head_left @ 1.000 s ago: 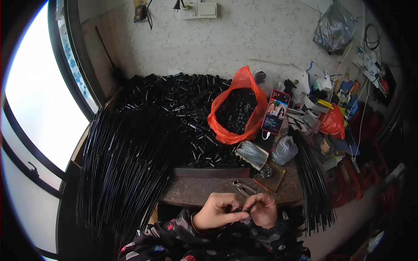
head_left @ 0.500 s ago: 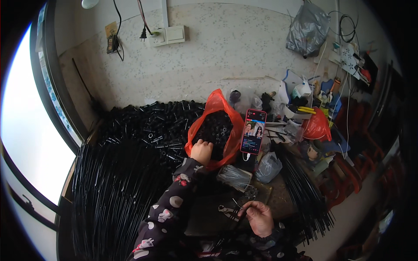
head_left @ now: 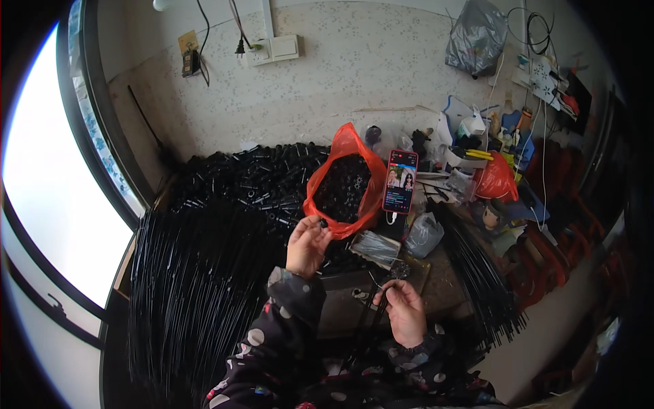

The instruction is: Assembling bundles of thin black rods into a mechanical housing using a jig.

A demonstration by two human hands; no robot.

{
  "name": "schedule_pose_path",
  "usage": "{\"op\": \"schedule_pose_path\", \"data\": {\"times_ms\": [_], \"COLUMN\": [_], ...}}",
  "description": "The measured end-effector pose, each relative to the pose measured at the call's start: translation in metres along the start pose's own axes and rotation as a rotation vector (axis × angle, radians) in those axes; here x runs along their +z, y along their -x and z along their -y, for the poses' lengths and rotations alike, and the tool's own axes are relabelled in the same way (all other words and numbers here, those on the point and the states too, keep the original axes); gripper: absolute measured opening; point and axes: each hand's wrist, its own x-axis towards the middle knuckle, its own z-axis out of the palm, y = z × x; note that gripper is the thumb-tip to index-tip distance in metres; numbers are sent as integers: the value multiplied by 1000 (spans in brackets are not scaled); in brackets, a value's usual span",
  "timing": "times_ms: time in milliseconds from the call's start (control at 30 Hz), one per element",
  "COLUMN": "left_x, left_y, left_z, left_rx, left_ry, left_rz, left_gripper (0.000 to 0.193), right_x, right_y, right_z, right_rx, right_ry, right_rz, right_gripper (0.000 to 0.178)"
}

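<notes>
My left hand point(head_left: 308, 247) is at the near rim of a red plastic bag point(head_left: 317, 178), its fingers pinched on a small black part point(head_left: 323, 223). Inside the bag lie many small black pieces point(head_left: 344, 184). At lower right, my right hand point(head_left: 405, 315) is closed on a thin black rod point(head_left: 373, 279), whose tip sticks up past the fingers. More dark rods hang below that hand, partly hidden by the sleeves. Beside it, a pair of pliers point(head_left: 361, 294) lies on the bench, partly covered.
Long black rods point(head_left: 197, 293) fill the left side, with black tubular parts point(head_left: 252, 180) heaped behind. A phone point(head_left: 400, 183) stands right of the bag. Nearby are a box of thin metal pins point(head_left: 377, 249), a grey plastic bag point(head_left: 424, 235) and another rod bundle point(head_left: 470, 273).
My left hand has come out of the red bag toward me, with a small black part in its fingertips. My right hand keeps its hold on the rod. The view has shifted slightly.
</notes>
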Motion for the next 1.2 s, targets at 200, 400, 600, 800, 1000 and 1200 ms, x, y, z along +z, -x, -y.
{"op": "schedule_pose_path", "data": {"times_ms": [200,400,600,800,1000,1200], "left_x": [27,75,69,77,85,82], "left_y": [102,169,186,180,169,167], "left_z": [-3,-34,-45,-58,-76,-59], "left_rx": [-80,-9,-80,-115,-120,-46], "left_ry": [154,-36,17,-176,-425,-455], "left_rz": [123,253,347,362,544,568], "left_gripper": [18,16,18,15,12,15], "right_x": [37,75,74,70,61,47], "right_y": [24,61,60,56,57,41], "right_z": [5,7,0,4,16,24], "right_rx": [44,28,134,146,198,321], "right_ry": [33,10,-63,-57,-30,21], "right_rz": [185,296,352,357,466,647], "right_gripper": [16,15,22,22,21,29]}}
